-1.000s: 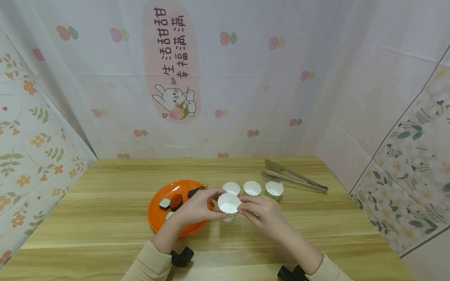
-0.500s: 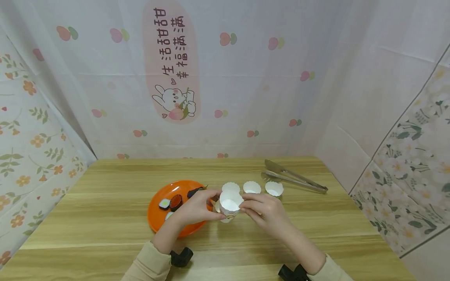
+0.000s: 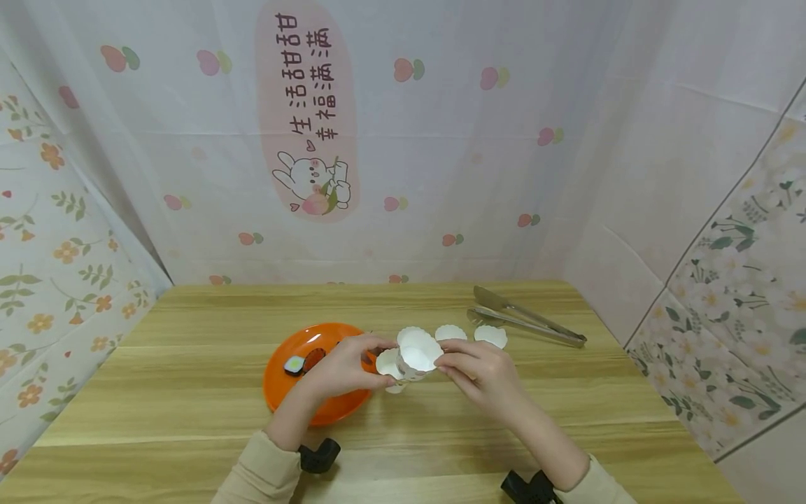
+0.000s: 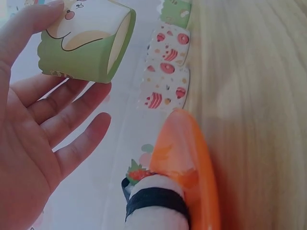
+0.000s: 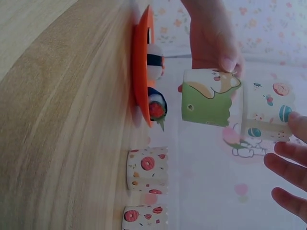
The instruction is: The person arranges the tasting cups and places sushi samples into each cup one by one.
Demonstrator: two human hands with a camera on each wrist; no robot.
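My left hand (image 3: 343, 369) grips a green paper baking cup (image 4: 88, 52) printed with a cartoon animal, its thumb on one side and fingers on the other. With thumb and fingers my right hand (image 3: 483, 371) pinches the rim of a white printed paper cup (image 5: 266, 108). Both cups are in the air above the table, side by side, the white one tilted. In the right wrist view the white cup's base is at the green cup's scalloped rim; whether they touch or overlap slightly I cannot tell.
Several toy sushi pieces lie on the orange plate (image 3: 277, 399) beside my left hand. Behind the hands stand a donut-print cup (image 4: 165, 86), another donut-print cup (image 4: 169, 45) and a green cup (image 4: 176, 12). Metal tongs (image 3: 535, 324) lie at the back right.
The white cup has come up and right out of the green cup, pulled by my right hand. My left hand has shifted slightly left with the green cup.
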